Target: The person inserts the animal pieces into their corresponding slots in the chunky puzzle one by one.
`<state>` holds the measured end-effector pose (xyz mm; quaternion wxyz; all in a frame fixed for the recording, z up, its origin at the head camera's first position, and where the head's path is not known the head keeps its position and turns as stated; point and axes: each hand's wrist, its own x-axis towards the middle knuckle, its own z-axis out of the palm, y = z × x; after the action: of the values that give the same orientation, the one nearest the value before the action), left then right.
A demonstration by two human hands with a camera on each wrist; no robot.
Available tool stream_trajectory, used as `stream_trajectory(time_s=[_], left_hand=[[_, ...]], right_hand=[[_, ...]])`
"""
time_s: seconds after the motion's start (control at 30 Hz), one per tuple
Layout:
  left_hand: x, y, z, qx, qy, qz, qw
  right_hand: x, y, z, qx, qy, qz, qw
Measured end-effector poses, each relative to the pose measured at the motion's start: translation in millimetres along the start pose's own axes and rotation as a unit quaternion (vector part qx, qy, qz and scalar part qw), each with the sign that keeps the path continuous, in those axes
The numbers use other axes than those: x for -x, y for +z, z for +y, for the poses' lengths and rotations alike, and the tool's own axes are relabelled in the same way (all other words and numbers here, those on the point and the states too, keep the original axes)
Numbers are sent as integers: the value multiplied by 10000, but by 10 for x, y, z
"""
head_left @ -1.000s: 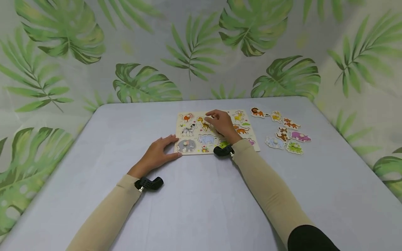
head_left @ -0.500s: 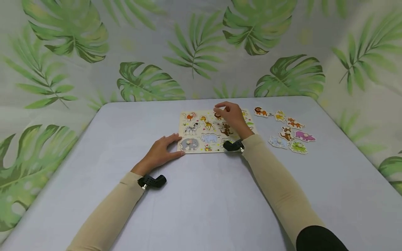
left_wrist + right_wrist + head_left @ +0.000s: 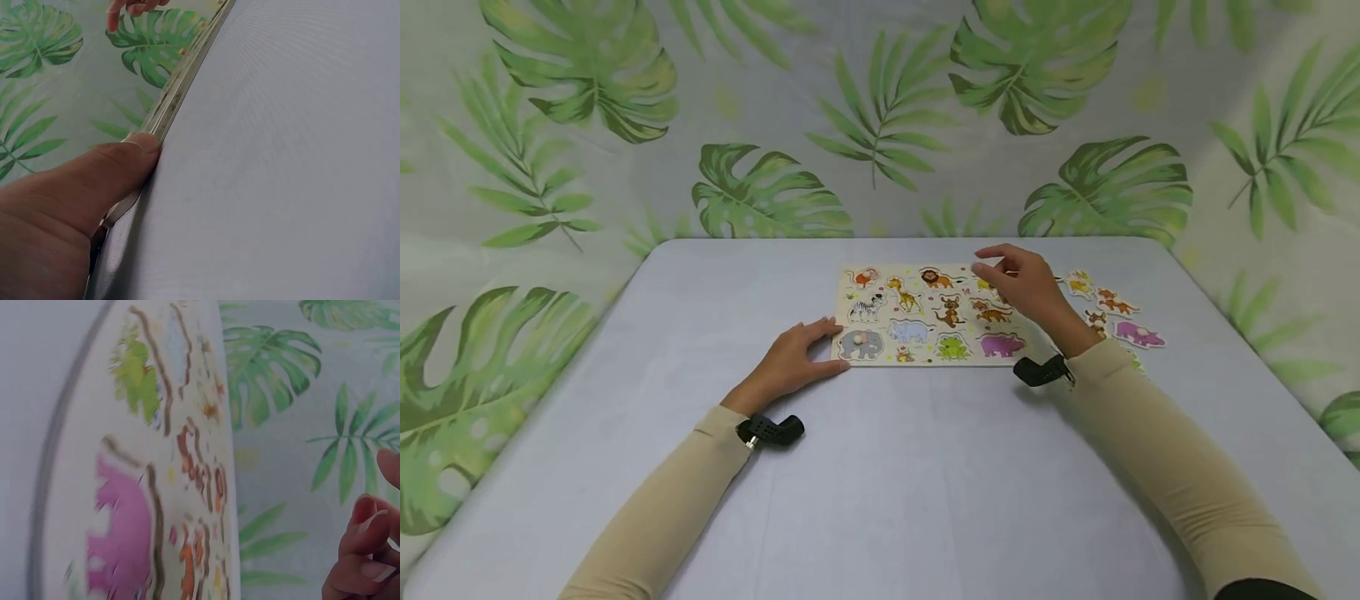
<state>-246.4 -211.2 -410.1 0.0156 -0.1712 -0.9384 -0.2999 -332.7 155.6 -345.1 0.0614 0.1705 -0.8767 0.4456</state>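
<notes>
A wooden animal puzzle board (image 3: 925,360) lies on the table, with an elephant piece (image 3: 872,343) bearing a knob at its near left corner. My left hand (image 3: 790,358) touches that corner with fingers and thumb extended; in the left wrist view the thumb (image 3: 119,164) presses the board's edge. My right hand (image 3: 1026,283) hovers over the board's far right part, fingers bent, thumb and index finger apart. Nothing shows between its fingers (image 3: 365,534) in the right wrist view. Printed lion, giraffe, zebra, frog and hippo pictures show on the board.
Loose animal pieces lie right of the board: a yellow animal (image 3: 1080,284), a tiger (image 3: 1116,302), a brown animal (image 3: 1096,320) and a purple hippo (image 3: 1139,334). My right arm hides others. A leaf-patterned cloth (image 3: 767,200) hangs behind the white table (image 3: 865,483).
My right hand has moved right across the board, uncovering the lion, brown animal, tiger and hippo pictures and now covering some loose pieces. My left hand stays at the board's corner.
</notes>
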Motion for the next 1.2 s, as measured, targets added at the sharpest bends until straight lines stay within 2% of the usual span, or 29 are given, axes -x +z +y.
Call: stream_trajectory(time_s=[0.27, 0.6, 0.8, 1.07, 1.2], left_hand=[[-5, 33, -17, 61, 47, 17, 10000], [-56, 17, 43, -17, 28, -59, 10000], [-79, 34, 66, 31, 87, -87, 9999], [-46, 20, 35, -7, -90, -146, 9999], [-8, 6, 23, 33, -117, -98, 9999]], right_hand=[[346, -263, 157, 203, 325, -165, 9991], [736, -473, 335, 424, 526, -10, 9977], [948, -582, 468, 785, 685, 113, 9945], [992, -662, 651, 573, 847, 128, 9947], [943, -695, 712, 675, 1128, 16, 9913]])
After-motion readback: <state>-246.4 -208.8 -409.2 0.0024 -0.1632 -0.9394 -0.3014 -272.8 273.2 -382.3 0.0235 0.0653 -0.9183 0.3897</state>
